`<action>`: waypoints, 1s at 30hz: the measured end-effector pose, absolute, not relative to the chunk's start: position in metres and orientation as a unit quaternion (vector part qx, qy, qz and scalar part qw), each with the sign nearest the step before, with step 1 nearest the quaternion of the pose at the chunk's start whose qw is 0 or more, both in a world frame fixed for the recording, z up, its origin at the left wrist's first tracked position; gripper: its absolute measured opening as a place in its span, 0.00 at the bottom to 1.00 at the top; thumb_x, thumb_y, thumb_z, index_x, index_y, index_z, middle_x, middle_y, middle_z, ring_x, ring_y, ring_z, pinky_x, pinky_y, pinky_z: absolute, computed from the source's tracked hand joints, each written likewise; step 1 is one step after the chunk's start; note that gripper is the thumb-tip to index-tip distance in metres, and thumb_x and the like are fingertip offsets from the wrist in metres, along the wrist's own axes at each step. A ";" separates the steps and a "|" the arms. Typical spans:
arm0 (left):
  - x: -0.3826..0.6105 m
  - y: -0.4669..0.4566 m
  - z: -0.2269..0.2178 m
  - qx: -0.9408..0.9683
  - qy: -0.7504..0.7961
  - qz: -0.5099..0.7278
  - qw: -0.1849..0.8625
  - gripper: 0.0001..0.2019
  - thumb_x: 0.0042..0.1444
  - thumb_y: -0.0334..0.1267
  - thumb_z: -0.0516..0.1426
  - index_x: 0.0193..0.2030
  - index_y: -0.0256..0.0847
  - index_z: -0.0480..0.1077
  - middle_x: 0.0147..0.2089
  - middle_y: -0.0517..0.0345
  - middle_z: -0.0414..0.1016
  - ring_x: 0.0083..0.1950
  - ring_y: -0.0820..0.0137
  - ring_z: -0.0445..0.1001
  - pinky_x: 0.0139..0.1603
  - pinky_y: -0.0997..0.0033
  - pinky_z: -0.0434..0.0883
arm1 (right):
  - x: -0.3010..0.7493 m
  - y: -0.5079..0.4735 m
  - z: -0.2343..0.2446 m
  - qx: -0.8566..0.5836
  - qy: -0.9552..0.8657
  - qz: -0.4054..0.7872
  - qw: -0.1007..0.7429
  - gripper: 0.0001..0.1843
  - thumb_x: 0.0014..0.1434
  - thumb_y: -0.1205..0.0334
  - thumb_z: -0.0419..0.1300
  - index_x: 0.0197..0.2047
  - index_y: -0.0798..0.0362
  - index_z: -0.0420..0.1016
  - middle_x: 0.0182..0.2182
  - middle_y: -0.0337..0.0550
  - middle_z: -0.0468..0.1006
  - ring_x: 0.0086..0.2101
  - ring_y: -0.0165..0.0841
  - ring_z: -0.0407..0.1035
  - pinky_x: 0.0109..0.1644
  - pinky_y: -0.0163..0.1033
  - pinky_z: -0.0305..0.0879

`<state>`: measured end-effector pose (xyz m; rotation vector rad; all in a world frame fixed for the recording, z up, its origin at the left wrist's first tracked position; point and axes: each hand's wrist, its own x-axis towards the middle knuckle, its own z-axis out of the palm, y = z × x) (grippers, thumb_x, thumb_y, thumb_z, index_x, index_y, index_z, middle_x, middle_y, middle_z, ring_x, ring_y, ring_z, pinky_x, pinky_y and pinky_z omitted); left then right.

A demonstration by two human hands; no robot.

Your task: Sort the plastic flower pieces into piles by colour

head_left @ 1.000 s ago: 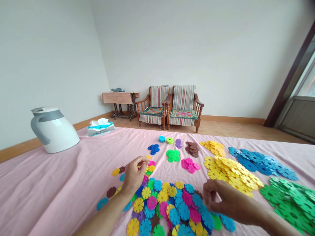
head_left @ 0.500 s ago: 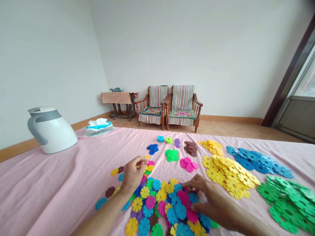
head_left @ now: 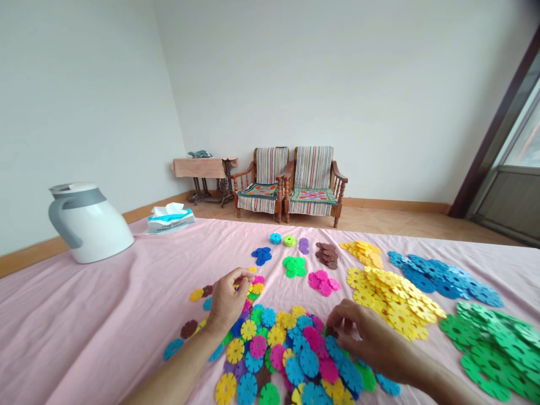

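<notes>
A mixed pile of notched plastic flower discs (head_left: 257,347) in many colours lies in front of me. Over its far left part is my left hand (head_left: 230,295), fingers curled and thumb pressed towards them; whatever they hold, if anything, is hidden. My right hand (head_left: 365,337) hovers low at the pile's right edge, fingers bent and the thumb apart from them. Close under its fingertips lies a brown disc (head_left: 332,332), partly hidden. Blue discs (head_left: 350,374) lie below that hand. Beyond the pile sit small sorted groups: green (head_left: 294,266), pink (head_left: 323,282), dark blue (head_left: 261,256) and brown discs (head_left: 327,255).
Larger yellow (head_left: 392,304), blue (head_left: 447,275) and green discs (head_left: 498,349) are heaped on the right of the pink cloth (head_left: 126,315). A white jug (head_left: 95,225) and a tissue box (head_left: 171,218) stand at the left. Two wooden armchairs (head_left: 313,180) are beyond.
My right hand has shifted a little to the right and its fingers have drawn in. Some discs at the pile's right edge have spread outward. My left hand has stayed still.
</notes>
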<state>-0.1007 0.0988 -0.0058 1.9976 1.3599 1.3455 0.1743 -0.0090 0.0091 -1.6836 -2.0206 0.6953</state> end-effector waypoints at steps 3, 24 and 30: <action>-0.101 0.099 -0.006 0.709 0.483 0.476 0.191 0.09 0.52 0.35 0.51 0.30 0.40 0.72 0.31 0.57 0.79 0.35 0.67 0.78 0.39 0.71 0.74 | 0.174 -0.009 0.011 -0.608 -0.716 0.268 0.215 0.11 0.45 0.69 0.55 0.33 0.50 0.73 0.31 0.38 0.74 0.33 0.31 0.67 0.36 0.35 0.61; -0.103 0.100 -0.009 0.708 0.483 0.482 0.185 0.10 0.52 0.33 0.51 0.30 0.40 0.73 0.31 0.58 0.79 0.34 0.68 0.78 0.38 0.72 0.73 | 0.229 0.128 0.000 -0.760 -0.553 0.157 0.302 0.09 0.58 0.59 0.58 0.38 0.57 0.72 0.34 0.42 0.76 0.33 0.32 0.71 0.37 0.39 0.68; -0.102 0.098 -0.008 0.693 0.486 0.493 0.201 0.09 0.52 0.33 0.51 0.29 0.40 0.73 0.30 0.58 0.79 0.33 0.68 0.77 0.37 0.73 0.72 | 0.231 0.173 -0.016 -0.802 -0.497 0.168 0.286 0.17 0.61 0.57 0.56 0.51 0.55 0.68 0.48 0.45 0.72 0.43 0.36 0.70 0.45 0.46 0.69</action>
